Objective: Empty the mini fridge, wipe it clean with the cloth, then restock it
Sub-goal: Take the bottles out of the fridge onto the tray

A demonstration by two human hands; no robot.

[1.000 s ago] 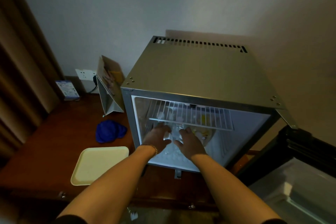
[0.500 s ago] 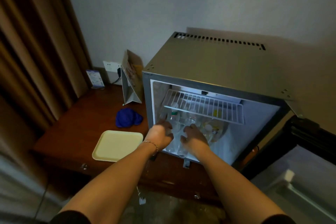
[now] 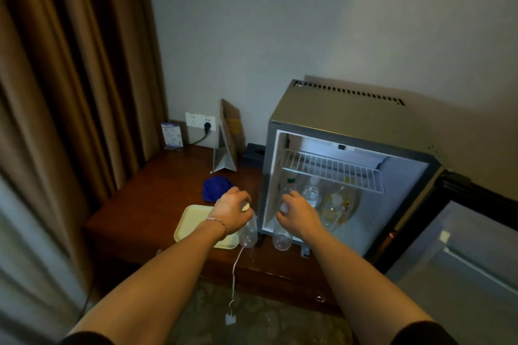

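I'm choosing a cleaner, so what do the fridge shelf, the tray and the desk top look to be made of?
The fridge shelf looks like white coated wire: thin parallel bars you can see through. The tray seems to be pale yellow plastic with a matte, moulded raised rim. The desk top looks like dark reddish wood or veneer with a glossy finish, since it shows soft reflections.
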